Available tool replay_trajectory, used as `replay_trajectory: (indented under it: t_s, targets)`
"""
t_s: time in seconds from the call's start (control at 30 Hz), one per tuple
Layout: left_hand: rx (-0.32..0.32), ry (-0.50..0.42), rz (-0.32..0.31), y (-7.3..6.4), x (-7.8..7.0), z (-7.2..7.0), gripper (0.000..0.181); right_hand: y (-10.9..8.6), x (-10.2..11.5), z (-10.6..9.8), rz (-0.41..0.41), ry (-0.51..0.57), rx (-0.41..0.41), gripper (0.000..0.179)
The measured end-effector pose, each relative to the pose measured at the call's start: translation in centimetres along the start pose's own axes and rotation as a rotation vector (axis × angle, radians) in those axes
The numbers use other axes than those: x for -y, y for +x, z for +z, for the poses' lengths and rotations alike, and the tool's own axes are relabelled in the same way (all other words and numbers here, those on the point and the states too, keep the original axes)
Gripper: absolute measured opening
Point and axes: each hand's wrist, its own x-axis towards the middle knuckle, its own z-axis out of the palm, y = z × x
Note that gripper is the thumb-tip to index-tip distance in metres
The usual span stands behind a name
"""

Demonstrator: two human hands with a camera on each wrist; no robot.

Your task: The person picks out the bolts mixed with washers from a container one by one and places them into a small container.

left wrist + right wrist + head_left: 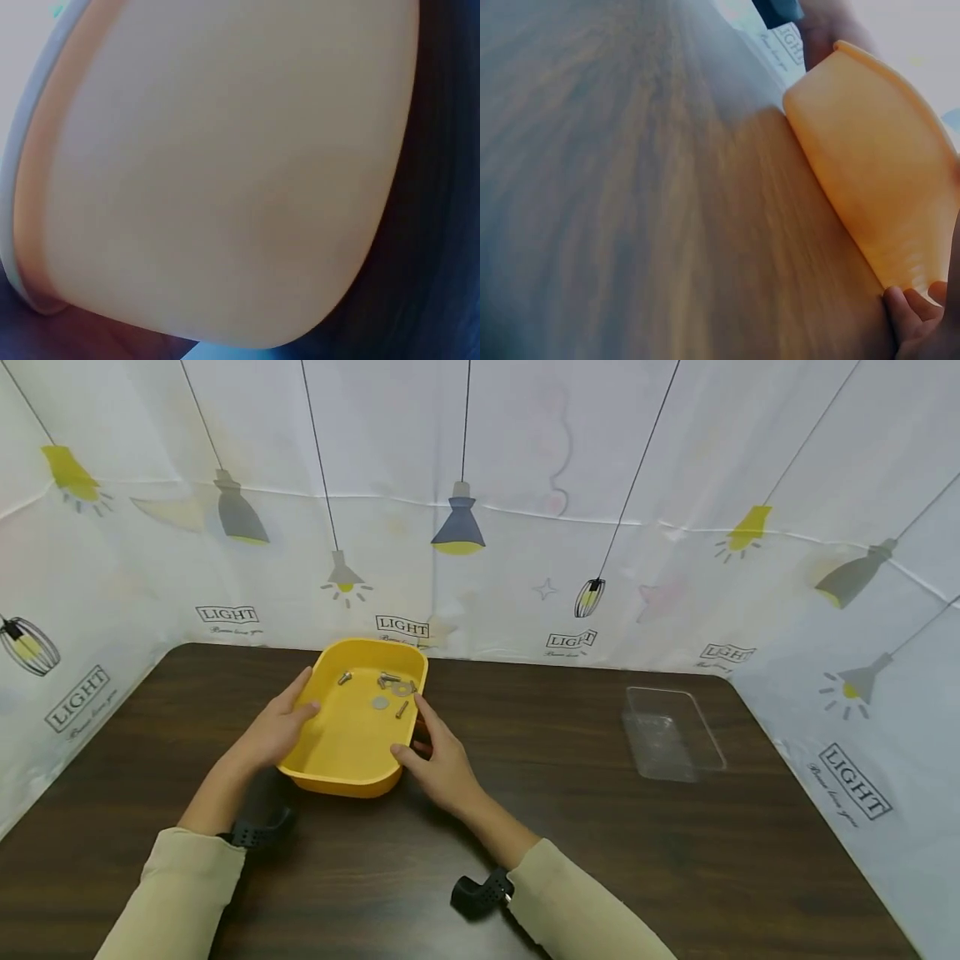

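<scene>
A yellow plastic tray (337, 752) is at the left of the table, with several screws (402, 710) and washers (380, 702) loose in its far half. My left hand (272, 732) grips its left side, the thumb over the rim. On the right side, my right hand (444, 770) holds the tray with the thumb over the rim and other fingers along the outer wall. In the right wrist view, fingertips (901, 307) touch the wall low down, close to the table. The tray's outer wall (225, 165) fills most of the left wrist view, which hides the left fingers.
A clear plastic box (660, 747) stands at the right of the dark wood table (540, 793). Behind the table and along its sides hangs a white curtain (517, 577) printed with lamps. Each wrist wears a black band (258, 831).
</scene>
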Motion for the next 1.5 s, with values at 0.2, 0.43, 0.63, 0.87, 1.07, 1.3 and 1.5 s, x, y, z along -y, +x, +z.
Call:
replay_trajectory:
  t_s: [0.2, 0.43, 0.63, 0.87, 1.07, 1.3, 1.5]
  targets:
    - [-0.029, -0.148, 0.02, 0.3, -0.9, 1.6, 0.074, -0.6, -0.5, -1.7, -0.003, 0.001, 0.002, 0.077]
    - [0.022, -0.34, 0.058, 0.4, -1.0, 3.1, 0.077, -1.6, -1.0, -3.6, -0.005, 0.002, 0.0, 0.077]
    - [0.105, -0.365, 0.157, 0.4, -0.4, 4.7, 0.081, -2.4, -2.1, -5.5, 0.002, 0.016, 0.004, 0.075]
    - [0.075, -0.399, 0.338, 1.1, 0.3, 6.9, 0.076, -3.3, -2.5, -8.0, -0.005, -0.019, 0.034, 0.074]
    - [0.025, -0.344, 0.416, 1.3, 0.0, 8.5, 0.069, -4.0, -2.7, -9.8, -0.012, -0.034, 0.047, 0.074]
    - [0.021, -0.334, 0.4, 1.0, -0.6, 9.4, 0.068, -4.3, -3.3, -11.1, -0.021, -0.026, 0.061, 0.073]
    - [0.032, -0.289, 0.371, 0.7, -1.2, 10.1, 0.07, -4.8, -3.7, -11.9, -0.013, -0.043, 0.069, 0.073]
